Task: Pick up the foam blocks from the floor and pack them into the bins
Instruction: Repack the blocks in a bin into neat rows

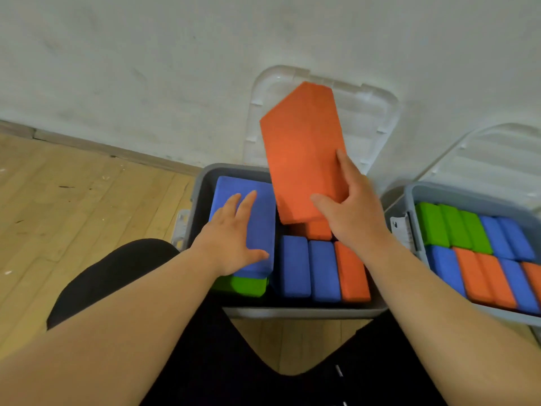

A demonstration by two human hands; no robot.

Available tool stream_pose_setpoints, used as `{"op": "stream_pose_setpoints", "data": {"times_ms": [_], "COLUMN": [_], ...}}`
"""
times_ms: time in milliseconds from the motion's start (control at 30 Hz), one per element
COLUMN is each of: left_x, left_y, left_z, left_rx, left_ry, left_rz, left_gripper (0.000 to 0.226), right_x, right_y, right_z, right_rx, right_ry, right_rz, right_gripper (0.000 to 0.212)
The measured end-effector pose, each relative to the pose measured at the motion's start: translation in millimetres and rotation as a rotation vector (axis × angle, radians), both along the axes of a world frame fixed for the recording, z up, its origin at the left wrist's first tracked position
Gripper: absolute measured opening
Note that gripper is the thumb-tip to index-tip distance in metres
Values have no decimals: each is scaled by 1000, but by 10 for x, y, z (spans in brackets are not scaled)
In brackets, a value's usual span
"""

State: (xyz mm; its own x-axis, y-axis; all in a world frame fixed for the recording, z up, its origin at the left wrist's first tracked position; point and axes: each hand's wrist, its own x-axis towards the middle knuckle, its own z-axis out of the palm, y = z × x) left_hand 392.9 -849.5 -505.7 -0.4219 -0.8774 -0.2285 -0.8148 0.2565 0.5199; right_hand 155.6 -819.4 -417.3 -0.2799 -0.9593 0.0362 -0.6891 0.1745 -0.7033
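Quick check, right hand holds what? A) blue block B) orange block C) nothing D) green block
B: the right hand grips the orange block above the bin; the left hand lies flat on a blue block.

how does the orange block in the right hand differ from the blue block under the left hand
The orange block is lifted and tilted above the bin; the blue block lies flat inside it on a green block. The right hand grips the orange block's lower end; the left hand rests flat on the blue block. Both are foam slabs.
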Motion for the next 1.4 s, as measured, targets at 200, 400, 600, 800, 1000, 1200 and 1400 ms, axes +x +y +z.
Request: {"op": "stream_pose_setpoints", "data": {"times_ms": [200,400,600,800,1000,1200,1400], "left_x": [-58,-80,-106,-114,-108,-77,-12], "left_y": [-75,-79,-65,-65,-92,-161,-217], "left_z": [-127,-105,-89,-111,-121,-159,-224], "left_rx": [9,24,24,25,25,110,96], "left_ry": [-420,-426,-428,-428,-434,-463,-453], "left_rz": [-157,-141,-130,-127,-138,-165,-155], "left_gripper": [92,90,90,89,89,89,87], "right_x": [-84,-164,-215,-144,-85,-163,-148], "right_y": [186,114,-51,-172,-498,-873,-1184], "right_z": [-447,-349,-117,-541,-416,-1013,-1602], "right_rx": [517,534,-224,124,99,371,487], "right_ry": [525,510,168,223,472,561,552], "right_rz": [93,72,-138,17,125,168,187], "right_gripper": [104,119,58,71,68,64,63]}}
